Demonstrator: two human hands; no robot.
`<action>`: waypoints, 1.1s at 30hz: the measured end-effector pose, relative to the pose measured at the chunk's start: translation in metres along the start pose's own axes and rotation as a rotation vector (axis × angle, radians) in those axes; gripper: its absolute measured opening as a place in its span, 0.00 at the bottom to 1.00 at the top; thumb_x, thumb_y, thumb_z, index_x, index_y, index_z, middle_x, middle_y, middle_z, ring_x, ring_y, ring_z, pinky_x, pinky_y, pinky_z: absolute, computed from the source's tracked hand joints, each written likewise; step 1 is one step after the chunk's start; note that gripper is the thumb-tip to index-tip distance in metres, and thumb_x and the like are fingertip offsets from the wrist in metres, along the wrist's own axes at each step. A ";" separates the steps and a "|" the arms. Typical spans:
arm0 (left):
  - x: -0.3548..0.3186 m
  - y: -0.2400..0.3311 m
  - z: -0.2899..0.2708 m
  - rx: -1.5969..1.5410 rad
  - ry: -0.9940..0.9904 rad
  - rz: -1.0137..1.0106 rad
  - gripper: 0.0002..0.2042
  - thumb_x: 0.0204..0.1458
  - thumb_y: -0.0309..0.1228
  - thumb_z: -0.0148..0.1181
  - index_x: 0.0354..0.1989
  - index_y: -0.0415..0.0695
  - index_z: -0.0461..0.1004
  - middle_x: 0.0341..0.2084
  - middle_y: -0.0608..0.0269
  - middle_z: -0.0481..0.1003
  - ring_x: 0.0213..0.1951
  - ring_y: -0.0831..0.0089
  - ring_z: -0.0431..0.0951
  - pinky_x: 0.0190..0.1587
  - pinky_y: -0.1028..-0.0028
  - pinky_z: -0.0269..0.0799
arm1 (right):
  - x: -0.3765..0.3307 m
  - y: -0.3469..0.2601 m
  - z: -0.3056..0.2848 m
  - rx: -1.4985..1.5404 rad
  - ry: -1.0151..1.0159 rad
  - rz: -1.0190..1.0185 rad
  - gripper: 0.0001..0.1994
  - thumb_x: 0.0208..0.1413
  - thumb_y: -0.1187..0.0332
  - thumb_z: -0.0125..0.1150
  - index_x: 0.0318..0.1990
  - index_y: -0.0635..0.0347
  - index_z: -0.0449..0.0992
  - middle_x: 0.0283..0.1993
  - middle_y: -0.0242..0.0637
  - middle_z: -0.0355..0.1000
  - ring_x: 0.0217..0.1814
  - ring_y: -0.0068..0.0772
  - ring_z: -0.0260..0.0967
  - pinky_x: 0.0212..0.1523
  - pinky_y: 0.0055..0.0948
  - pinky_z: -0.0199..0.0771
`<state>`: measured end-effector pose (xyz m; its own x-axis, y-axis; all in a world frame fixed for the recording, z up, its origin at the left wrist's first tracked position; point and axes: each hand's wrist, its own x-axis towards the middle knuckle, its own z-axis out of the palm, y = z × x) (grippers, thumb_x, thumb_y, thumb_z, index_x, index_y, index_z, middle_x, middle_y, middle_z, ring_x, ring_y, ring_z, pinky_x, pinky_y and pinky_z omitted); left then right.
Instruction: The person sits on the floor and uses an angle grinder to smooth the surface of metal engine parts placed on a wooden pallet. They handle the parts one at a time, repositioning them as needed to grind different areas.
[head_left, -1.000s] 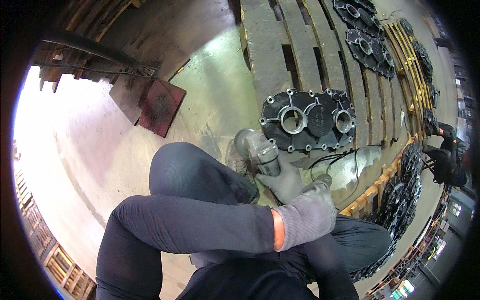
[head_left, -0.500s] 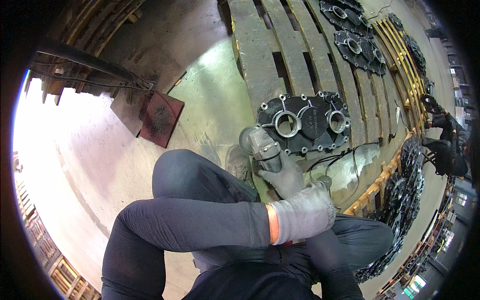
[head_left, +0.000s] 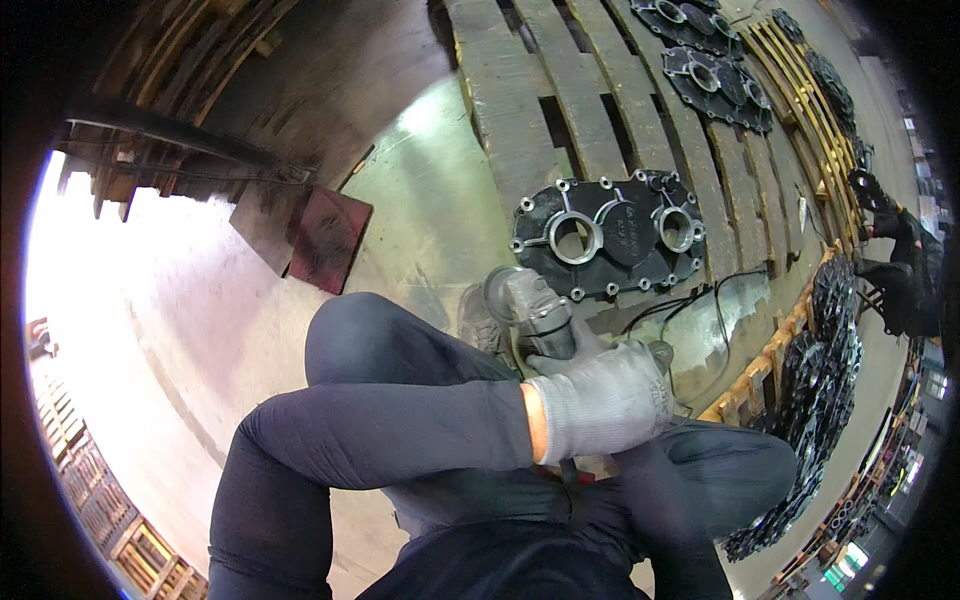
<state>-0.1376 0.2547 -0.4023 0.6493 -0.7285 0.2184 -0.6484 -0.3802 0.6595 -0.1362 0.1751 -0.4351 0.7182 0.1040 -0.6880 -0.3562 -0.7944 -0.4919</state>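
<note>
An angle grinder with a round disc guard at its head is held in front of my knees. My gloved right hand is closed round its body, largely covered by my other hand. My left forearm crosses from the left, and my gloved left hand lies over the right with its fingers curled. What the left fingers grip is hidden. Just beyond the grinder's head, a black cast housing cover with two bright machined rings lies on a wooden pallet. The guard is close to the cover's near left corner.
More black covers lie farther along the pallet. Black cables run beside its near edge. At right stands a pile of dark castings; a person is beyond. A dark red plate and a black pole are at left.
My left hand has shifted up and forward over the right hand, covering more of it. The grinder has moved slightly right and down, away from the cover. The view has tilted a little.
</note>
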 end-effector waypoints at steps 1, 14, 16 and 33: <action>0.011 0.006 -0.004 -0.033 -0.005 0.025 0.09 0.47 0.31 0.65 0.33 0.41 0.86 0.28 0.49 0.81 0.32 0.54 0.84 0.35 0.55 0.79 | -0.003 0.010 -0.019 0.122 0.015 0.057 0.34 0.53 0.62 0.80 0.67 0.57 0.74 0.54 0.44 0.84 0.55 0.40 0.84 0.59 0.38 0.83; 0.047 -0.020 0.004 0.177 -0.262 -0.169 0.07 0.59 0.31 0.59 0.38 0.45 0.82 0.32 0.56 0.85 0.39 0.56 0.88 0.41 0.58 0.85 | -0.045 0.124 -0.255 0.622 0.462 -0.206 0.23 0.57 0.63 0.79 0.57 0.62 0.78 0.42 0.35 0.81 0.36 0.28 0.80 0.39 0.28 0.82; 0.048 -0.036 0.014 0.169 -0.231 -0.241 0.08 0.59 0.33 0.60 0.38 0.44 0.82 0.35 0.52 0.85 0.41 0.52 0.88 0.45 0.57 0.84 | -0.049 0.135 -0.285 0.635 0.578 -0.273 0.23 0.60 0.58 0.78 0.54 0.64 0.78 0.40 0.35 0.81 0.35 0.29 0.82 0.38 0.28 0.83; 0.192 -0.156 0.102 0.155 0.145 -0.724 0.27 0.63 0.47 0.66 0.62 0.39 0.73 0.52 0.42 0.80 0.58 0.41 0.79 0.62 0.50 0.73 | -0.064 0.189 -0.342 1.154 0.556 -0.153 0.27 0.65 0.52 0.72 0.56 0.68 0.77 0.43 0.39 0.81 0.36 0.28 0.82 0.35 0.25 0.86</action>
<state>0.0475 0.1164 -0.5365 0.9734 -0.1877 -0.1315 -0.0813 -0.8193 0.5676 -0.0453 -0.1867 -0.3017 0.8494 -0.3357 -0.4073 -0.3558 0.2059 -0.9116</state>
